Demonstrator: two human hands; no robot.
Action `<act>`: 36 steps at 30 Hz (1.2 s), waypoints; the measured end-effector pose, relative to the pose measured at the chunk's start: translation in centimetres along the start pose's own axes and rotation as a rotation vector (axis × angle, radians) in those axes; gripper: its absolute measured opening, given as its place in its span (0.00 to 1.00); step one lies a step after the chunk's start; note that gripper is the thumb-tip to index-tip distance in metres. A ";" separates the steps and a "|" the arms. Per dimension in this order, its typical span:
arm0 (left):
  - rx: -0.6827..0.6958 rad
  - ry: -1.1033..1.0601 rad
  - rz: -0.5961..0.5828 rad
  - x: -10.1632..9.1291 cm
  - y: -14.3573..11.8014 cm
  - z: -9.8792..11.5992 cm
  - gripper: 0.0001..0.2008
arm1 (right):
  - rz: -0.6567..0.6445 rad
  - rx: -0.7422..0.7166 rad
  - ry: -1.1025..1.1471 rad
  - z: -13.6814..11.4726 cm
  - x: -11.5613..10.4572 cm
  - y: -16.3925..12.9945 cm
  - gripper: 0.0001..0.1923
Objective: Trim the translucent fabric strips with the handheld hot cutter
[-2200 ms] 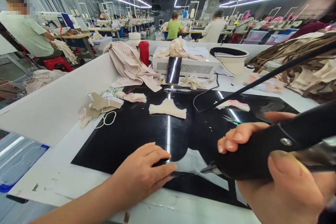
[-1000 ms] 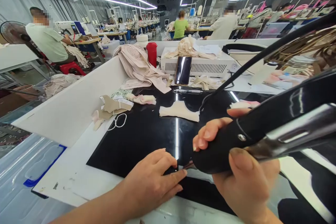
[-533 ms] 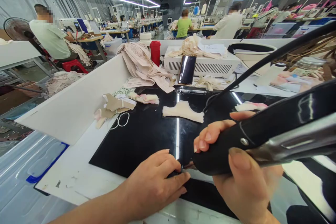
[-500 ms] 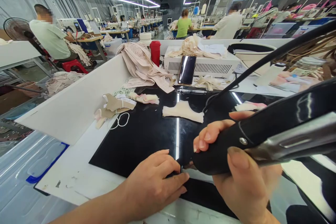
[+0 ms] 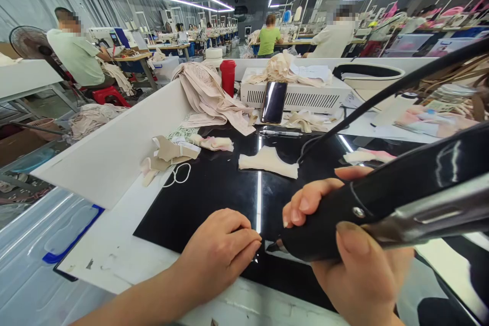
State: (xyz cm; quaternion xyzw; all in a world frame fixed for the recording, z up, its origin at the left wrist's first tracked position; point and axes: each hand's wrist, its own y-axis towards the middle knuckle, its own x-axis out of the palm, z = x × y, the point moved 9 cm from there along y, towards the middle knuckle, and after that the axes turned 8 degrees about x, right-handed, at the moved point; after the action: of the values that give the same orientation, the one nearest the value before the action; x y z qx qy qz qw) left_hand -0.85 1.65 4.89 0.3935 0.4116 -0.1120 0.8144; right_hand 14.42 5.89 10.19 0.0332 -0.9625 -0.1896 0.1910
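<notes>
A glossy black mat (image 5: 206, 193) in a lit sewing hall is pressed by the curled left hand (image 5: 219, 252), while a black tool (image 5: 382, 201) is gripped in the right hand (image 5: 355, 265)

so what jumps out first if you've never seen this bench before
The big black handheld tool, gripped in the right hand, fills the lower right with its tip near the left hand on the glossy black mat. Behind, a red cup stands beside beige fabric.
</notes>
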 end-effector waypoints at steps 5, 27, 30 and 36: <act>0.034 -0.014 -0.033 0.4 0.1 0.1 0.11 | -0.021 -0.002 -0.012 0.0 0.4 0.0 0.18; 0.276 -0.134 -0.293 1.8 3.1 0.8 0.05 | 0.242 -0.058 -0.132 -3.3 -5.5 1.1 0.23; 0.293 -0.275 -0.382 2.9 4.8 0.3 0.16 | 0.231 -0.062 -0.130 -3.2 -5.3 1.0 0.22; 0.249 -0.377 -0.582 4.9 5.3 -0.4 0.30 | 0.185 -0.074 -0.129 -3.2 -4.8 0.8 0.20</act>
State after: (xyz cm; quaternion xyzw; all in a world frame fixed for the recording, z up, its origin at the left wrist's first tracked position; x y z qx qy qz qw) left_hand 4.74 6.13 3.92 0.3287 0.3322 -0.4587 0.7558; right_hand 20.05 6.15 11.51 -0.0750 -0.9641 -0.2083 0.1466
